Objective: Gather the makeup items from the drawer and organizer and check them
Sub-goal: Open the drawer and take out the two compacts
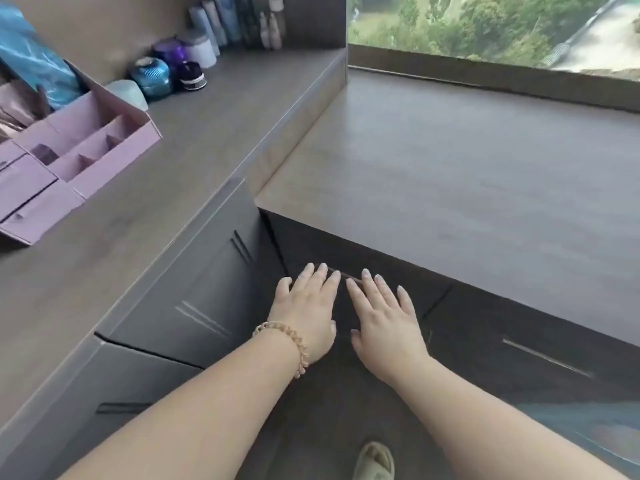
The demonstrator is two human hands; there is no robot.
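My left hand (306, 308) and my right hand (384, 317) lie side by side with fingers spread on the dark front of a closed drawer (381, 261) under the low wooden platform. The fingertips touch its thin handle strip (346, 273). Neither hand holds anything. A beaded bracelet sits on my left wrist. A pink organizer (86, 157) with open compartments and small drawers stands on the counter at the far left; its contents are mostly hidden.
Jars and bottles (180, 71) line the back of the counter (173, 188). Blue plastic wrap (31, 64) rests behind the organizer. More dark drawer fronts (194, 299) flank the hands. The low platform (467, 188) runs to a window. My slippered foot (375, 460) is below.
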